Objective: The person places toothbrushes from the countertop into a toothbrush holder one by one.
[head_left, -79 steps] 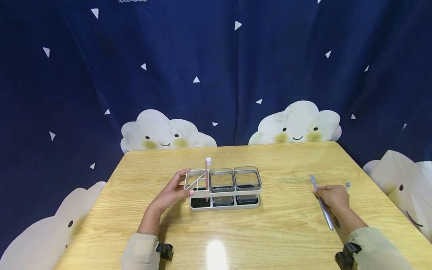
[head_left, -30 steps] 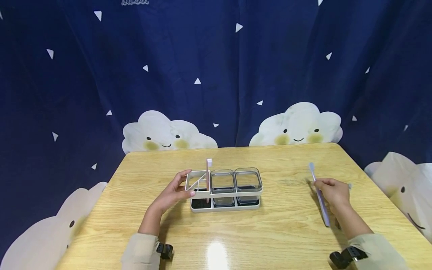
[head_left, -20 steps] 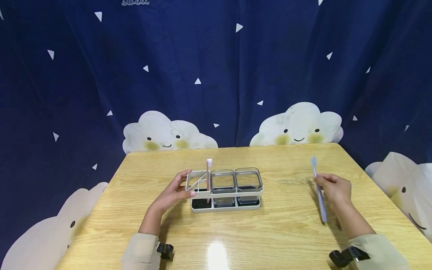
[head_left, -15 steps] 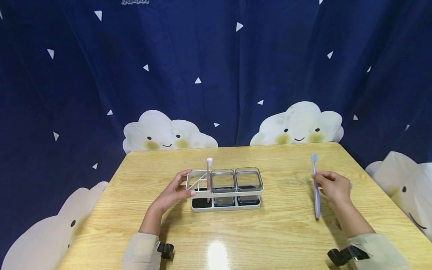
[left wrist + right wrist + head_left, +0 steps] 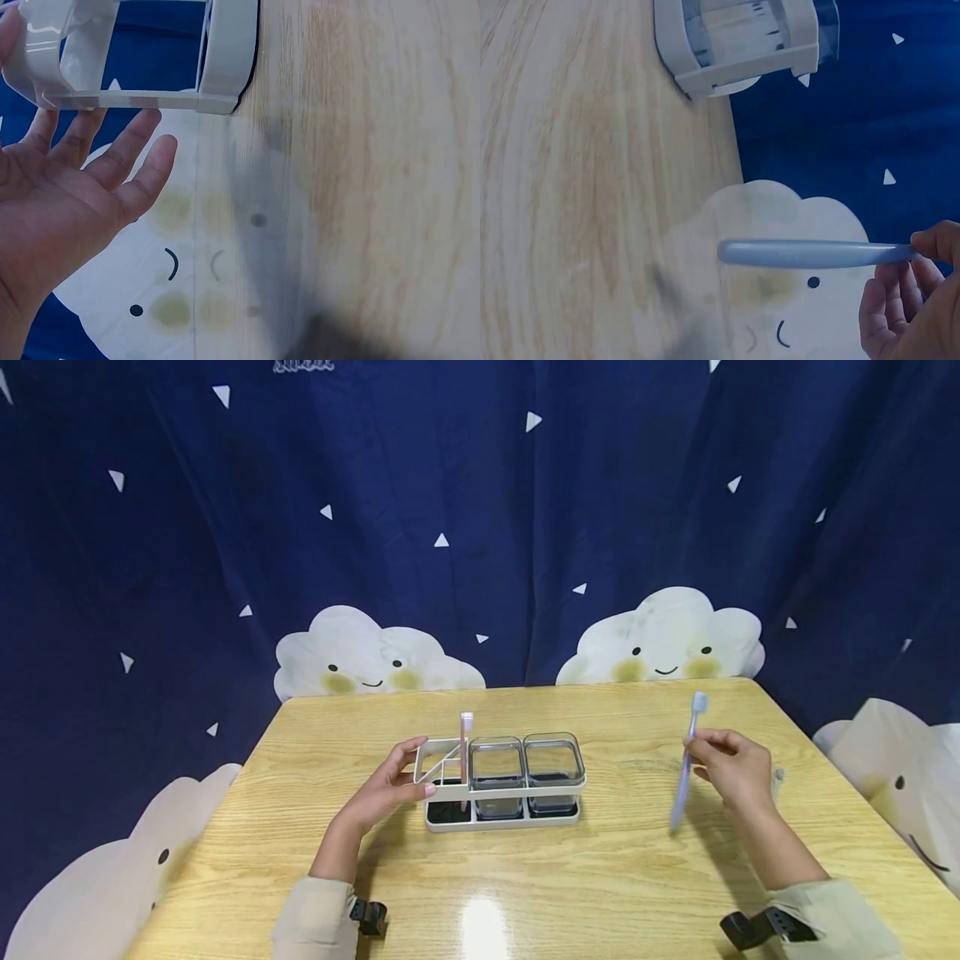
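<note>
A white toothbrush holder stands upright mid-table, with two clear square cups in its right part. In its divided left part stands a pink toothbrush, head up. My left hand grips the holder's left end, thumb at the front and fingers behind; the left wrist view shows the fingertips at its end frame. To the right, my right hand pinches a blue-purple toothbrush between thumb and fingers, lifted off the table with its bristles up. In the right wrist view its handle points toward the table.
Another toothbrush lies on the wooden table, mostly hidden behind my right hand and wrist. A dark blue curtain with clouds and triangles hangs right behind the table's far edge.
The right hand has raised the blue-purple toothbrush from the table and shifted slightly left, tilting it more upright. The left hand and the holder have stayed in place.
</note>
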A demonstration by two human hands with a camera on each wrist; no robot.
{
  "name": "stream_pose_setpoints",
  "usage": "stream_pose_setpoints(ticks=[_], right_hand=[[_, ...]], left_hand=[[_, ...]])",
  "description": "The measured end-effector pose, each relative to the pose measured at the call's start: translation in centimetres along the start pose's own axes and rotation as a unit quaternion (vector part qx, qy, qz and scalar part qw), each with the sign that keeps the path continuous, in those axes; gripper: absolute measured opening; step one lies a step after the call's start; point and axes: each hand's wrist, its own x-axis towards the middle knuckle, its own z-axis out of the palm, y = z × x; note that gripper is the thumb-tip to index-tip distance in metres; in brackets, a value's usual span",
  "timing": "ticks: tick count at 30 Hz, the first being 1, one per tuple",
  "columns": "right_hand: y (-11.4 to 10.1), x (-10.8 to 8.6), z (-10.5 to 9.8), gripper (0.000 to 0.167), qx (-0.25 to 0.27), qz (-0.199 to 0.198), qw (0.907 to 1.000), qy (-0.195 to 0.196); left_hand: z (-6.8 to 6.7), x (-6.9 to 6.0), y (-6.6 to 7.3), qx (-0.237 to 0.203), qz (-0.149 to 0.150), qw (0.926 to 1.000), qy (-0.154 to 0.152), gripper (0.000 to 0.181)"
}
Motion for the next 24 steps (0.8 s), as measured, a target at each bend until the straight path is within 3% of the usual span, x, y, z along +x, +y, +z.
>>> stream_pose_setpoints(ticks=[4,10,15,18,24], right_hand=[[-2.0,-1.4,0.7,0.009,0.015,-0.016,0.9998,-0.003],[-1.7,-0.9,1.2,0.012,0.052,-0.044,0.9977,0.004],[-3.5,-2.3,2.4,0.008,0.075,-0.053,0.9955,0.024],[-3.8,-2.5,3.0,0.009,0.117,-0.071,0.9904,0.017],[-4.1,-2.7,4.0,0.015,0.121,-0.083,0.9891,0.011]], left_hand=[[0.1,0.1,0.0,-0.005,0.006,1.0,-0.003,0.076],[0.1,0.1,0.1,-0.002,0.009,1.0,0.001,0.075],[0.2,0.0,0.0,-0.011,0.012,0.9999,0.001,0.073],[0.2,0.0,0.1,-0.007,0.01,0.9999,0.003,0.073],[0.1,0.0,0.0,-0.001,0.012,0.9999,0.001,0.074]])
